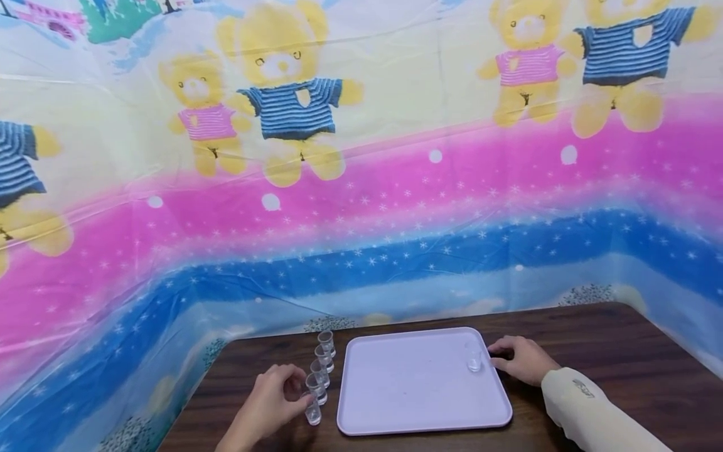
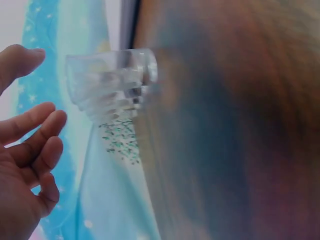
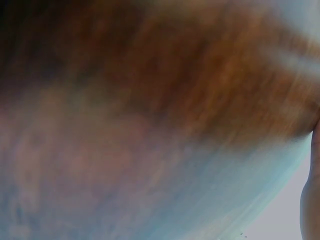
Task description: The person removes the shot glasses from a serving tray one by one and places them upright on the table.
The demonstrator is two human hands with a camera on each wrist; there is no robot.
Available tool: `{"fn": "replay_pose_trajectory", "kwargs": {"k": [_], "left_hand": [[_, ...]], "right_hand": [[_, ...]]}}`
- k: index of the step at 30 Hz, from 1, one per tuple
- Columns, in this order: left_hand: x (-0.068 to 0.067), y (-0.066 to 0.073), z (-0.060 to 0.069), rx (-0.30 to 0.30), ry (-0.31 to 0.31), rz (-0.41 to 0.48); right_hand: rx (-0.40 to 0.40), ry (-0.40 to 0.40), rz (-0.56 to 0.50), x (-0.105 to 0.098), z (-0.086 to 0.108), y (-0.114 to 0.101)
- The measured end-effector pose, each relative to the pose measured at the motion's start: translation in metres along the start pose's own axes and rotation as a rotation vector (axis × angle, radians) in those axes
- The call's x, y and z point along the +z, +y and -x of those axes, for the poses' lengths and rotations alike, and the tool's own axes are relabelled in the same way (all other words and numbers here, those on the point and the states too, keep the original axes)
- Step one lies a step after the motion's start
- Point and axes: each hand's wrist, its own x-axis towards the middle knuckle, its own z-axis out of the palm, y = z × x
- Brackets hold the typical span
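Several small clear shot glasses (image 1: pixel 318 380) stand upright in a row left of a pale lilac tray (image 1: pixel 407 383). Beside the nearest glass (image 1: pixel 313 411) is my left hand (image 1: pixel 277 395); in the left wrist view its thumb and fingers are spread, with a gap between them and the clear glasses (image 2: pixel 112 80). Another clear shot glass (image 1: pixel 474 359) stands on the tray near its right rim. My right hand (image 1: pixel 525 359) rests on the table by that rim, fingers loosely bent and holding nothing visible. Only a sliver of it shows in the blurred right wrist view.
A dark brown wooden table (image 1: pixel 615 351) carries the tray and the glasses. Behind and around it hangs a cloth (image 1: pixel 395 220) printed with teddy bears and pink and blue bands, close to the table's back edge.
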Motion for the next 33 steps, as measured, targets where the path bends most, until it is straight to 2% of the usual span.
{"fn": "replay_pose_trajectory", "kwargs": {"k": [5,11,13,17,22,27,33], "left_hand": [[0.004,0.017,-0.012,0.078,0.106,-0.002],[0.02,0.042,-0.031,0.169,0.149,0.021],[0.026,0.05,-0.039,0.194,0.143,0.026],[0.037,0.065,-0.053,0.24,0.094,0.037],[0.055,0.08,-0.067,0.263,0.019,0.066],[0.07,0.091,-0.079,0.29,-0.009,0.068],[0.086,0.105,-0.091,0.272,-0.048,0.076]], "right_hand": [[0.008,0.003,-0.009,-0.001,0.001,0.0],[0.006,0.006,-0.016,-0.001,0.002,0.001],[0.006,0.01,-0.014,-0.001,0.002,0.002],[0.014,0.013,-0.018,0.001,0.002,0.005],[0.012,0.016,-0.02,0.004,0.0,0.007],[0.015,0.019,-0.017,0.004,-0.001,0.006],[0.005,0.013,-0.025,0.001,0.0,0.002]]}}
